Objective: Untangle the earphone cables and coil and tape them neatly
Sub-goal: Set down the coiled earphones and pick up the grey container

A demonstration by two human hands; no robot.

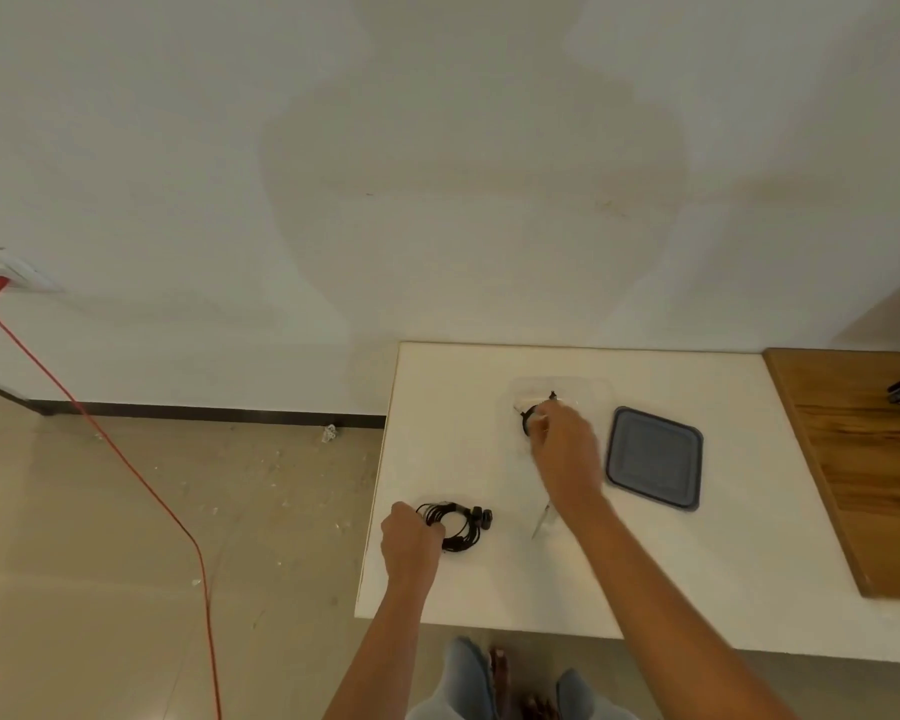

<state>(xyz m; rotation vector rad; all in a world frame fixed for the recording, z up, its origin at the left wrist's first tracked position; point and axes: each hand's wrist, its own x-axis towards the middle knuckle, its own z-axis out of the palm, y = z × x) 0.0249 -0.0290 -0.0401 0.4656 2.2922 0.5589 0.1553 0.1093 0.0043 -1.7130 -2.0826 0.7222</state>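
Pinching down on a small coiled earphone cable [530, 419], the right hand [565, 449] has its grip closed on the bundle right inside a clear plastic container [601, 392] at the back of the white bench [697, 563]. The black plug end pokes up past the fingertips toward the wall. Can't really tell if the coil is already resting on the container floor or held just above it, since the hand covers most of it.

Closer to me, the left hand [411, 537] is curled shut on the near-left edge of a second coiled earphone cable [453, 527], which lies flat on the bench with its earbuds [481, 517] sticking out on the right side. So that one sits well left and nearer than the container, and the left hand is obviously the one placed for it.

Just right of the container lies its grey lid [654, 457], off and flat. Something thin and shiny, maybe scissors [541, 522], peeks out under the right forearm. My guess: both coils are done and going into the box.
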